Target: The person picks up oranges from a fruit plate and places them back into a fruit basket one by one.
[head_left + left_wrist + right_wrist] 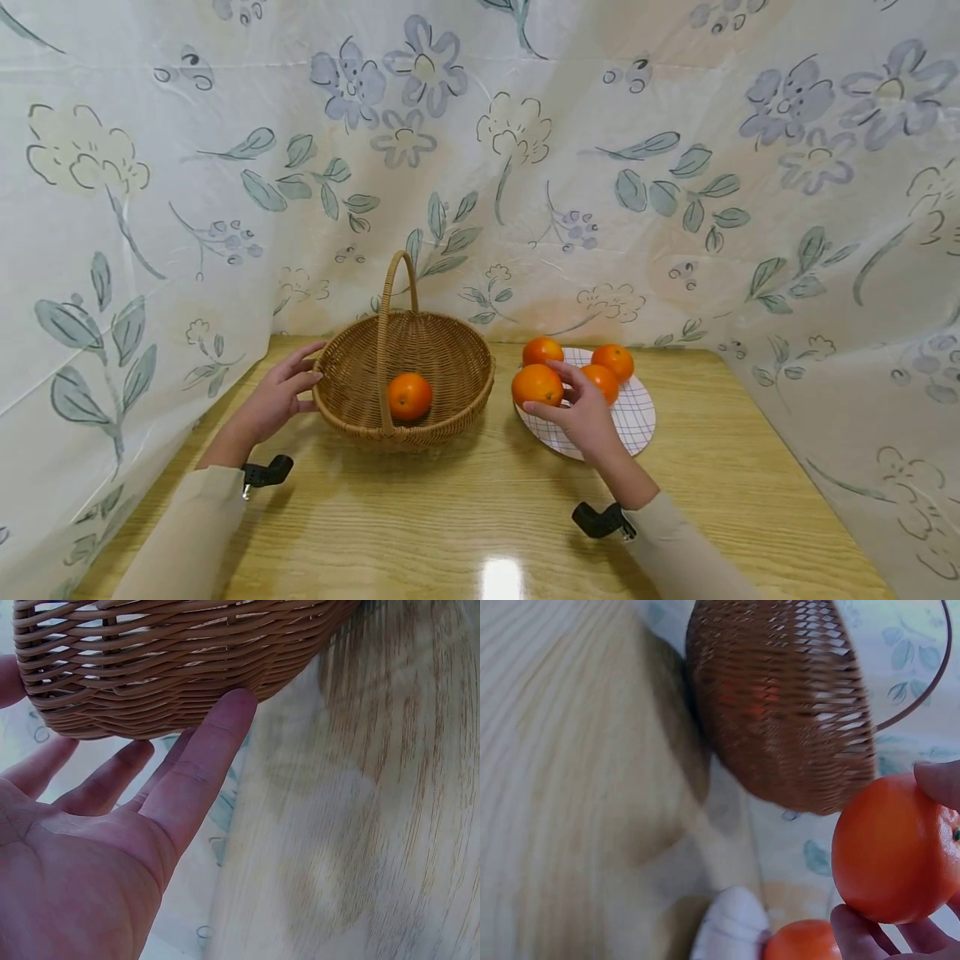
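Note:
A brown wicker basket (450, 427) with a tall hoop handle stands at left centre, one orange (409, 396) inside it. At its left side is my left hand (277, 400); its nearly straight fingers touch the woven wall (165, 667) in the left wrist view, palm facing the basket. My right hand (581, 412) grips another orange (537, 387) between thumb and fingers, over the left part of a checked plate (637, 417). In the right wrist view this held orange (892, 847) is up close, a small green stem spot at its edge. Three more oranges (612, 363) are on the plate.
A wooden table (420, 517) carries the basket and plate, with bare wood in front of both. Floral cloth (480, 167) hangs behind and along both sides. Each wrist wears a black camera mount (600, 520).

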`<state>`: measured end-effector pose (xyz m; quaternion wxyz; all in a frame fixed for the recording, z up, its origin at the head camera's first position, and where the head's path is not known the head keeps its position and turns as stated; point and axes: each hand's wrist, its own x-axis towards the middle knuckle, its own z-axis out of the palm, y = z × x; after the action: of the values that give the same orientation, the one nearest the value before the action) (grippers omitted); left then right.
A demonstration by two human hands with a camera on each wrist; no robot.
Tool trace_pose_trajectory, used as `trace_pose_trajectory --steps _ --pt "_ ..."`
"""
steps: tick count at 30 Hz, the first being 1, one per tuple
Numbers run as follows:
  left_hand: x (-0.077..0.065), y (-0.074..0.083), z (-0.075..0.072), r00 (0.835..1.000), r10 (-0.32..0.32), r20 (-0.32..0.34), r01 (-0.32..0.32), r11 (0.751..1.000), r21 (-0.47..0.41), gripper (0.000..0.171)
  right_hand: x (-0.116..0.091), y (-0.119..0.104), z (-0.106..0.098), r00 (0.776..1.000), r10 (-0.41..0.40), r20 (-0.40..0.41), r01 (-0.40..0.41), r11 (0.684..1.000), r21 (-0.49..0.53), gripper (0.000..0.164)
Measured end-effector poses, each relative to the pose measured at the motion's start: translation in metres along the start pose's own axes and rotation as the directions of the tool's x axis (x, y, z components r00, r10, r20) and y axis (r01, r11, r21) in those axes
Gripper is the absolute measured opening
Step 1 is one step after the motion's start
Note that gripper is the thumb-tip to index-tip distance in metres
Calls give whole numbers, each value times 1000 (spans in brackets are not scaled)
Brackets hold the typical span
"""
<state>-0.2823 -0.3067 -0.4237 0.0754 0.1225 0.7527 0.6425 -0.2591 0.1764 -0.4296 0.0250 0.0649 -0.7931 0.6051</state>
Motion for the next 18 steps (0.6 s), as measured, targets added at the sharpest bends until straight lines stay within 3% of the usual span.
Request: trace_pose_trajectory --steps 11,18 --pt "2 -1 -1 1000 -6 -4 6 1000 -12 61 2 -33 -3 996 -34 85 27 996 85 77" --pt "3 0 -1 1000 -8 -4 8 1000 -10 61 7 -51 0 995 -42 94 36 997 65 79"
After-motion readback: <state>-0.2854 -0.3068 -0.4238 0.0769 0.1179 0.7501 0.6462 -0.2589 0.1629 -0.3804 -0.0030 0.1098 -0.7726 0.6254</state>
